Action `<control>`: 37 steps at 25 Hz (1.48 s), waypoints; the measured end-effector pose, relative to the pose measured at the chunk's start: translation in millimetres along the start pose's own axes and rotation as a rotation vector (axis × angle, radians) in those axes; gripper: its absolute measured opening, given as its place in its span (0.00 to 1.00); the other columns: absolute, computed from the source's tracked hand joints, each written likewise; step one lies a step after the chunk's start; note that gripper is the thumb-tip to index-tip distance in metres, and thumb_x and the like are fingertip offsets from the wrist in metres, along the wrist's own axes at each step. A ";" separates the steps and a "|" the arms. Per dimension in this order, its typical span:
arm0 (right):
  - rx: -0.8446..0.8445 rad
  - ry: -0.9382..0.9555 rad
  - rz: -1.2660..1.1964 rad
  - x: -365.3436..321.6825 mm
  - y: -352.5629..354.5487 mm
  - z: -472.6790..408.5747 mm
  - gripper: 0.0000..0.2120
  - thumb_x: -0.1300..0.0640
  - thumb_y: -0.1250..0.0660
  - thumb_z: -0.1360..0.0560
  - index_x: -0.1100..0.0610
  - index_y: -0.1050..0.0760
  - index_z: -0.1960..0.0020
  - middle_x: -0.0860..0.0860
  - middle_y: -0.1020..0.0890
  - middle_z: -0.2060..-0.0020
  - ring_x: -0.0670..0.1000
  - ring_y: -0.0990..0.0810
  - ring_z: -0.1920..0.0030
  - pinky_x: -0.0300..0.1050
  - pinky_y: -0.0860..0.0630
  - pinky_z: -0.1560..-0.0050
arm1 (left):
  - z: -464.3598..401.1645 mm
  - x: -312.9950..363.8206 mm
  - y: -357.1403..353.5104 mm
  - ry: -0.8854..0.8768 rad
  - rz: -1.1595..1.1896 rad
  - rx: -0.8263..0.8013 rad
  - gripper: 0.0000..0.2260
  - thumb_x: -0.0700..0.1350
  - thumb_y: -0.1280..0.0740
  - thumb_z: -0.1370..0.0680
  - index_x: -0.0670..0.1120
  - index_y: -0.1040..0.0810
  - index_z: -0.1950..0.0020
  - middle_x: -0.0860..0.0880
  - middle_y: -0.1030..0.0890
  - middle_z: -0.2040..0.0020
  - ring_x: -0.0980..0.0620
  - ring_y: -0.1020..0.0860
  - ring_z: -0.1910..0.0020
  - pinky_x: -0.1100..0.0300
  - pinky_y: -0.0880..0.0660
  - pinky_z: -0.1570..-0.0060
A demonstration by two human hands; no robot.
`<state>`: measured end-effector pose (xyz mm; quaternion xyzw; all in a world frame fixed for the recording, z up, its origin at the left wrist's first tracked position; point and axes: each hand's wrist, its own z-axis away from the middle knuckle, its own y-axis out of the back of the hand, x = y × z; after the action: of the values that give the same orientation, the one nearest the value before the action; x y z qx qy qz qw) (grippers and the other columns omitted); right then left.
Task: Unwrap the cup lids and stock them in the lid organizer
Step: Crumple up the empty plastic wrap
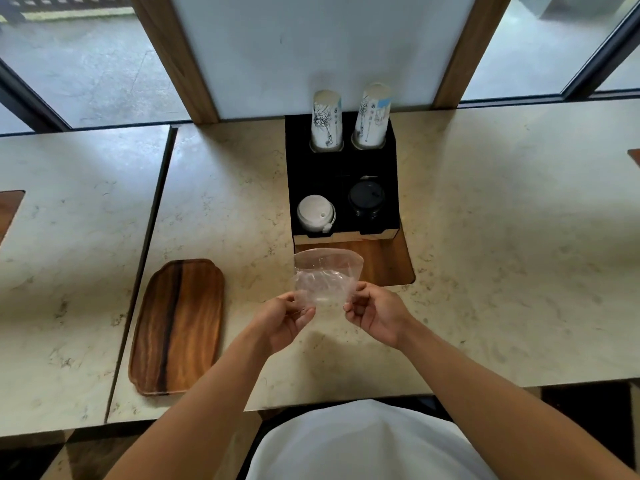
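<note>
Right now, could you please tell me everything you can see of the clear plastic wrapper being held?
The clear plastic wrapper is a thin, see-through film, crinkled and glossy near its lower part, with a smoother rounded upper edge. It looks empty; no lid shows inside it. It is held up above the marble counter, just in front of the black lid organizer. The left hand pinches its lower left edge and the right hand pinches its lower right edge. Nothing else touches it.

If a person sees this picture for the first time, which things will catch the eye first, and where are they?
First, the two hands, left hand and right hand, pinching a clear plastic wrapper at centre above the counter. Just behind it, the black lid organizer holds white lids, black lids and two cup stacks. A wooden tray lies left.
</note>
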<state>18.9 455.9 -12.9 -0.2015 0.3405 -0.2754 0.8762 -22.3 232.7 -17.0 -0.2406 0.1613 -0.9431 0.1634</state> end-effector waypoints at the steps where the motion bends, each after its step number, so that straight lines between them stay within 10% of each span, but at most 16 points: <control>1: -0.020 -0.006 -0.003 -1.4 3.0 1.0 0.15 0.71 0.46 0.25 0.61 0.23 0.48 0.57 0.19 0.64 0.55 0.18 0.63 0.48 0.21 0.62 | -0.6 -1.3 -0.6 0.016 0.024 -0.013 0.16 0.25 0.48 0.20 0.33 0.22 0.42 0.35 0.17 0.52 0.44 0.14 0.63 0.58 0.17 0.66; 7: -0.079 0.037 0.274 -3.5 15.1 6.5 0.12 0.65 0.28 0.25 0.57 0.19 0.42 0.51 0.17 0.59 0.52 0.17 0.54 0.46 0.22 0.55 | 3.9 -5.4 2.3 -0.019 -0.363 -0.204 0.29 0.19 0.40 0.29 0.43 0.17 0.37 0.38 0.21 0.34 0.37 0.21 0.36 0.42 0.18 0.45; 12: 0.017 0.055 0.508 4.2 21.0 4.9 0.16 0.51 0.27 0.23 0.62 0.19 0.43 0.52 0.21 0.64 0.49 0.21 0.63 0.43 0.23 0.60 | 8.9 -7.8 -1.7 -0.181 -0.430 -0.256 0.30 0.40 0.18 0.32 0.43 0.22 0.32 0.43 0.16 0.37 0.44 0.18 0.38 0.41 0.24 0.34; 17: 0.018 0.059 0.820 5.1 23.2 8.9 0.07 0.46 0.24 0.27 0.49 0.15 0.57 0.46 0.19 0.62 0.45 0.28 0.66 0.43 0.27 0.61 | 6.6 -6.2 -8.0 -0.254 -0.392 -0.179 0.16 0.39 0.23 0.27 0.33 0.19 0.43 0.34 0.16 0.42 0.37 0.16 0.44 0.45 0.18 0.45; 23: -0.050 0.060 0.721 -1.8 14.8 10.0 0.28 0.33 0.27 0.29 0.54 0.19 0.42 0.51 0.14 0.49 0.51 0.16 0.51 0.47 0.20 0.50 | 12.2 -12.3 -13.0 -0.156 -0.408 -0.217 0.15 0.30 0.26 0.28 0.31 0.21 0.43 0.35 0.15 0.48 0.35 0.15 0.50 0.46 0.16 0.52; 37: 0.044 0.133 0.595 2.3 9.1 -1.3 0.08 0.58 0.26 0.24 0.60 0.19 0.47 0.53 0.18 0.65 0.46 0.22 0.71 0.40 0.25 0.70 | 10.4 -9.5 -7.0 -0.213 -0.484 -0.102 0.09 0.38 0.33 0.18 0.35 0.20 0.41 0.38 0.17 0.54 0.37 0.15 0.62 0.45 0.15 0.64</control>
<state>22.5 461.2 -19.8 -0.0552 0.4350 -0.0266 0.8983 -10.7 240.3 -9.5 -0.3777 0.1281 -0.9148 -0.0632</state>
